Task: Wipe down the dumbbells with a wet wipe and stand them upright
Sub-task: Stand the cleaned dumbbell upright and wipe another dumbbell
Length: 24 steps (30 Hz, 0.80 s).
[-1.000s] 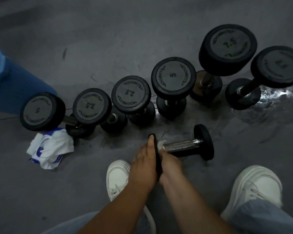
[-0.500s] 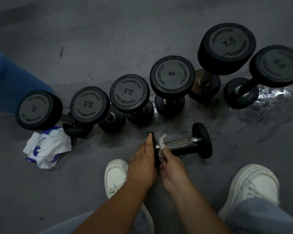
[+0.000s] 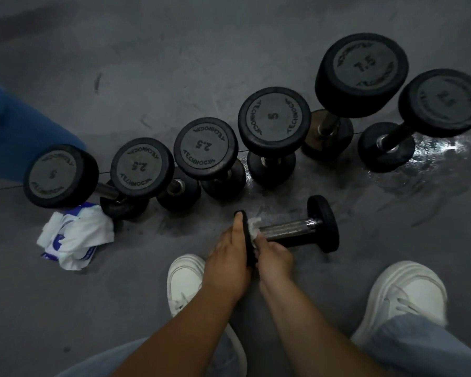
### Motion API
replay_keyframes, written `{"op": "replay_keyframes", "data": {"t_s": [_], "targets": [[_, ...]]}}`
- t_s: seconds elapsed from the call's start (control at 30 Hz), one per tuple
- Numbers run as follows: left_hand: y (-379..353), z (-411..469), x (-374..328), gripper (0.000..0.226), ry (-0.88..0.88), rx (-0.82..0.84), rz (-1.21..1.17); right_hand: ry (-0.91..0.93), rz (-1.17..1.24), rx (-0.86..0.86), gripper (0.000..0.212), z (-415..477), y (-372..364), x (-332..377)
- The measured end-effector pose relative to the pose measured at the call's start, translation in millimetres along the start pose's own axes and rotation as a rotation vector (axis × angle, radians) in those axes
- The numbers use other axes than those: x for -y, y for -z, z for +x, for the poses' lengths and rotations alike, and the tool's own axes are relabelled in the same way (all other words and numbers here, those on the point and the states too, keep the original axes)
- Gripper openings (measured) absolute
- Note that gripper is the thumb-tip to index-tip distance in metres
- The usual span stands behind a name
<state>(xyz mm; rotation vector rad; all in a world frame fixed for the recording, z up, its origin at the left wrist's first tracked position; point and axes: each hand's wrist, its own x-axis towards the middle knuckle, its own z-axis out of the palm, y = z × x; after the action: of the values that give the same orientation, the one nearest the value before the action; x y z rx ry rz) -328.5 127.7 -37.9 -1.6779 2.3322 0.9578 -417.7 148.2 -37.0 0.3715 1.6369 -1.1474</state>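
Between two white shoes, the left hand grips the left end plate of a small dumbbell that lies on its side on the floor, its forefinger laid along the rim. Just to its right, the right hand pinches a wet wipe against the chrome handle beside that plate. Beyond both hands, six dumbbells stand upright in a row. Well to the left of the left hand lies a crumpled white-and-blue wipe packet.
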Motion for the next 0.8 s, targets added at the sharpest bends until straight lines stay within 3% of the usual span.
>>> {"op": "replay_keyframes", "data": {"t_s": [0.27,0.43,0.53,0.67,0.8], "targets": [[-1,1,2,0.111,-0.005,0.011,0.013,-0.066,0.121,0.047,0.011,0,9,-11],[1,-1,3,0.119,0.002,0.031,0.032,-0.25,0.782,0.004,0.008,17,51,-4],[0,-1,2,0.119,-0.002,0.024,0.018,-0.305,1.023,0.024,0.014,18,74,7],[1,-1,1,0.117,0.02,0.012,0.039,-0.31,1.116,0.048,0.014,24,76,15],[2,-2,-2,0.117,0.044,0.032,0.104,-0.265,1.032,0.001,0.007,35,58,31]]}}
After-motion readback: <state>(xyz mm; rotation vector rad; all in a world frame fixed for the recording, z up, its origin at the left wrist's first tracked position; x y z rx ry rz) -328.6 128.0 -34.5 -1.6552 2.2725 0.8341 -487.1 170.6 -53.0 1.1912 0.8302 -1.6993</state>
